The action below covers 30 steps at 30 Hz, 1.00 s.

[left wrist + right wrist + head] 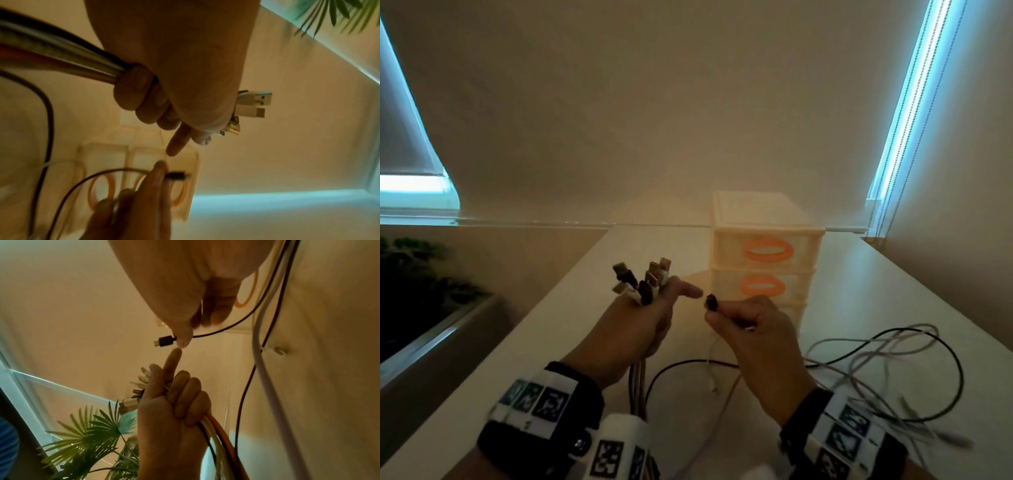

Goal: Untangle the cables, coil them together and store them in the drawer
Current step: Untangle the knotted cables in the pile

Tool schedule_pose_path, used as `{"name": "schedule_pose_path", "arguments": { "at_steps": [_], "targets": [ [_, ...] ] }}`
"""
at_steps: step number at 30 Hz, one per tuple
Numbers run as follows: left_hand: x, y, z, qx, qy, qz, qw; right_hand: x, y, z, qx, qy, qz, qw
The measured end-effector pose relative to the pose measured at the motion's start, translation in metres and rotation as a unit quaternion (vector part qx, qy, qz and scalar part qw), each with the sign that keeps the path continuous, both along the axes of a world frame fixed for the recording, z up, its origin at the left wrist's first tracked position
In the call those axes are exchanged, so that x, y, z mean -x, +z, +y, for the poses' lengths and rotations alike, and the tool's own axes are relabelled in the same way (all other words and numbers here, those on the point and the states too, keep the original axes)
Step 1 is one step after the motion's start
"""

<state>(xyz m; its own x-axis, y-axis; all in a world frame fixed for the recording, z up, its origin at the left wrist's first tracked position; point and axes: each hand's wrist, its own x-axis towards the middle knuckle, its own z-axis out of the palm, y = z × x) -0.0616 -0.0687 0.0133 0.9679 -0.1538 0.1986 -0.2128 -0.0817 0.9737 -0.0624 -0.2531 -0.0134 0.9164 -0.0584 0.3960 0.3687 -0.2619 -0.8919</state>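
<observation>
My left hand grips a bundle of cables, its index finger pointing out straight. Several plug ends stick up above the fist; they show as white and metal connectors in the left wrist view. My right hand pinches a thin black cable just behind its small black plug, holding the plug close to the left index fingertip. Loose black and white cable loops lie on the white table at the right. The drawer unit with orange handles stands behind the hands, all drawers closed.
A window sill runs along the table's far edge. A green plant stands below the table's left side. The wall and a blind cord bound the table on the right.
</observation>
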Motion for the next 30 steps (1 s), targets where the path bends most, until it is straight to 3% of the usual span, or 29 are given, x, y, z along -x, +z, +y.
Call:
{"name": "schedule_pose_path", "arguments": {
  "at_steps": [4,7,11,14,18,20,24,30],
  "targets": [
    [0.013,0.001,-0.018,-0.077,-0.002,-0.043,0.996,-0.006,0.001,-0.008,-0.051,0.017,-0.035,0.998],
    [0.012,-0.004,-0.025,-0.106,-0.003,-0.079,0.991,-0.001,-0.006,0.002,-0.019,0.047,-0.037,0.998],
    [0.006,-0.012,-0.032,-0.162,0.031,-0.075,0.983,-0.002,-0.020,0.016,-0.065,0.092,0.025,0.993],
    [0.005,-0.015,-0.031,-0.100,0.070,-0.042,0.992,-0.001,-0.014,0.012,-0.057,0.146,0.058,0.986],
    [-0.009,-0.012,-0.011,0.152,0.094,0.010,0.984,-0.008,-0.018,-0.005,0.052,0.161,0.105,0.980],
    [-0.013,-0.010,-0.005,0.217,0.081,0.020,0.973,-0.016,-0.021,-0.013,0.090,0.150,0.096,0.980],
    [-0.014,-0.018,-0.010,0.210,0.040,0.058,0.975,-0.023,-0.022,-0.023,0.084,0.097,0.049,0.990],
    [-0.009,-0.023,-0.019,0.114,-0.005,0.090,0.989,-0.018,-0.026,-0.021,0.089,0.125,0.034,0.988]
  ]
}}
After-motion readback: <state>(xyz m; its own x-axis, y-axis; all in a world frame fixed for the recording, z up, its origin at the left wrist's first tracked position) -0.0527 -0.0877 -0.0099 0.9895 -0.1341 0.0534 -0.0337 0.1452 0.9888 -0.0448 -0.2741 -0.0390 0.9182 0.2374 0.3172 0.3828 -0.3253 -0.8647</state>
